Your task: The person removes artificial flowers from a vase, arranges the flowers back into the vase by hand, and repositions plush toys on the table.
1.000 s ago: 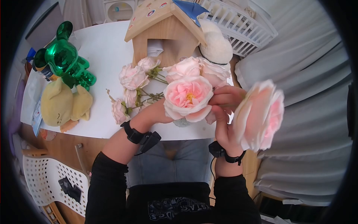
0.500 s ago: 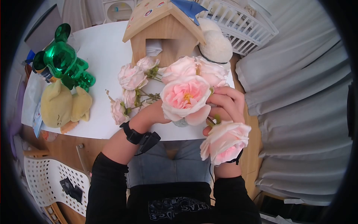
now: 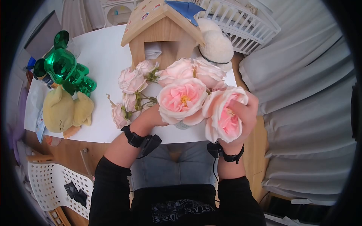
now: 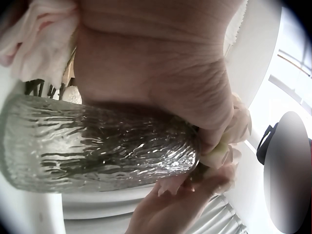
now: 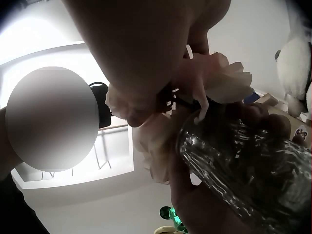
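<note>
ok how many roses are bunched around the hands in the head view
4 that show clearly: the front rose, the side rose by the right hand, the rear left rose and the rear right rose. Others may be hidden beneath.

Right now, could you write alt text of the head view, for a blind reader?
A person's right hand touches a pink rose at a white table, their left hand mostly hidden behind another bloom. Beyond stands a wooden house; at left are a green figure and a yellow plush toy.
</note>
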`<state>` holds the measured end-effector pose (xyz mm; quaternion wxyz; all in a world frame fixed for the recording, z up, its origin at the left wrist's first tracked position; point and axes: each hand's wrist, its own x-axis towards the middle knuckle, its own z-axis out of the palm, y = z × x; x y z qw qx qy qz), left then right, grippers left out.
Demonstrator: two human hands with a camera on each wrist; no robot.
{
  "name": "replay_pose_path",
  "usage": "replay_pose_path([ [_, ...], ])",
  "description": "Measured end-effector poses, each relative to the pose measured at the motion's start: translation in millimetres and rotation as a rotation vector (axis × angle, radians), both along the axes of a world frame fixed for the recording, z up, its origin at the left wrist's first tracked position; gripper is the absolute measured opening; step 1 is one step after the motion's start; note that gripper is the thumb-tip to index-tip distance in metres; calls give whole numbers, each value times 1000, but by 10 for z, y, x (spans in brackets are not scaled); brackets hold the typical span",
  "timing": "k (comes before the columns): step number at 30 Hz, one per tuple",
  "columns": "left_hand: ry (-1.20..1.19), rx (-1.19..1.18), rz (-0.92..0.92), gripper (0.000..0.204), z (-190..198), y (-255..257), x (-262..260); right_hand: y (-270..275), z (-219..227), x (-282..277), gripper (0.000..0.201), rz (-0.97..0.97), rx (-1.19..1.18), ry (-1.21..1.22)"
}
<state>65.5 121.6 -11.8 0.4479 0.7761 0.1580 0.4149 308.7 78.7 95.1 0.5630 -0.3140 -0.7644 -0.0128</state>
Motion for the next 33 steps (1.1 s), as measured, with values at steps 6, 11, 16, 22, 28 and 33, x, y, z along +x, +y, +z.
replay_pose_path([
  [6, -14, -50, -53, 62, 7, -15, 16, 72, 42, 55, 77, 316, -58, -40],
  [11, -24, -75, -103, 62, 13, -23, 20, 51, 9, 3, 58, 303, -77, 64],
  [16, -26, -105, -153, 63, 8, -65, 9, 49, -81, -253, 32, 270, 179, 503],
  [22, -39, -144, -209, 64, 22, -68, 87, -31, -25, 37, 34, 115, 74, -26],
  [28, -49, -186, -263, 64, 15, -84, 30, -9, -59, 4, 33, 141, 36, 79],
  [33, -56, -227, -296, 65, 22, -82, 14, 186, -133, 90, 23, 226, 163, 376],
])
